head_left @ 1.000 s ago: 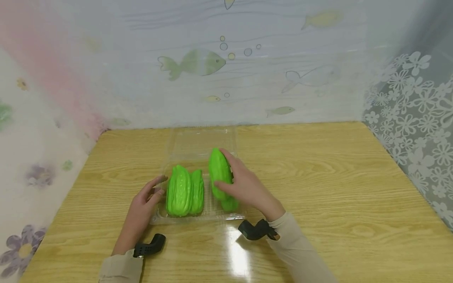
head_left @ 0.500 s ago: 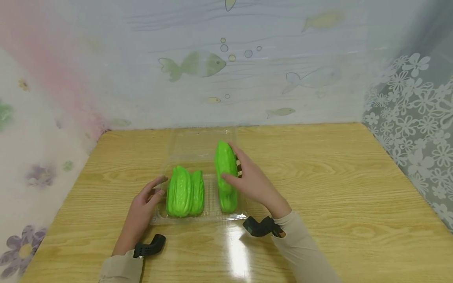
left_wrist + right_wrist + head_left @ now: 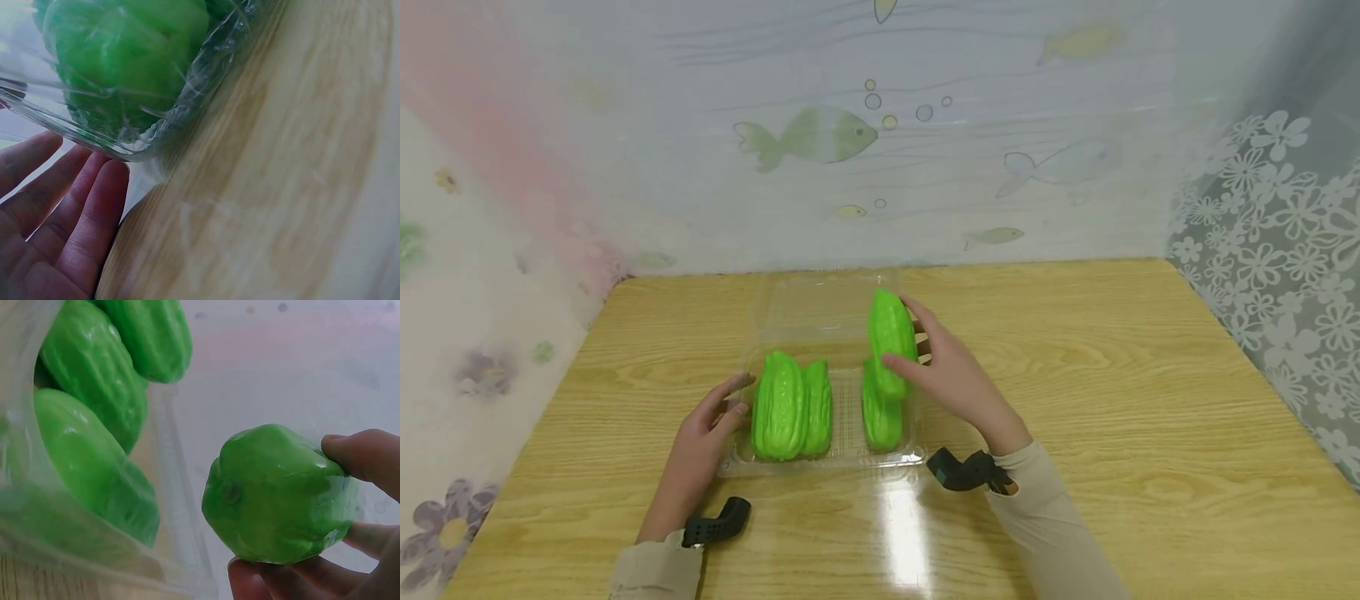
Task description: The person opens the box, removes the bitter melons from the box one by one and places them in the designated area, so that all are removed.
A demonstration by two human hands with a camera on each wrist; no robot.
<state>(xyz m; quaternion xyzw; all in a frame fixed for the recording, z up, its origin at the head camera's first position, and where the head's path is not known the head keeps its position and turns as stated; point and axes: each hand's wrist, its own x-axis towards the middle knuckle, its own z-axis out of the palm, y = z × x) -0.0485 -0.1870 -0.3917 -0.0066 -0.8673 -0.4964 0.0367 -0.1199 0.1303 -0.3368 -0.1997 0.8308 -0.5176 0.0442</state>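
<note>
My right hand (image 3: pixel 951 371) holds a green ridged bitter melon (image 3: pixel 891 342) between thumb and fingers, raised over the right side of a clear plastic clamshell box (image 3: pixel 827 461). Its rounded end faces the camera in the right wrist view, with fingers (image 3: pixel 369 459) on both sides. Directly below it, another bitter melon (image 3: pixel 882 425) lies in the box. More bitter melons are side by side in the left part, a bumpy one (image 3: pixel 781 408) among them. At the box's left side is my left hand (image 3: pixel 703 437); its extended fingertips (image 3: pixel 112 178) touch the rim from outside.
The box's transparent lid (image 3: pixel 831 304) is folded back toward the wall. A light wooden table (image 3: pixel 1112 417) extends on both sides. Behind it stands a wall (image 3: pixel 940 175) with fish drawings. Black wrist devices (image 3: pixel 962 471) sit on both forearms.
The right hand has shifted right and slightly away with the bitter melon, uncovering more of the one beneath. The left hand has stayed at the box's left side.
</note>
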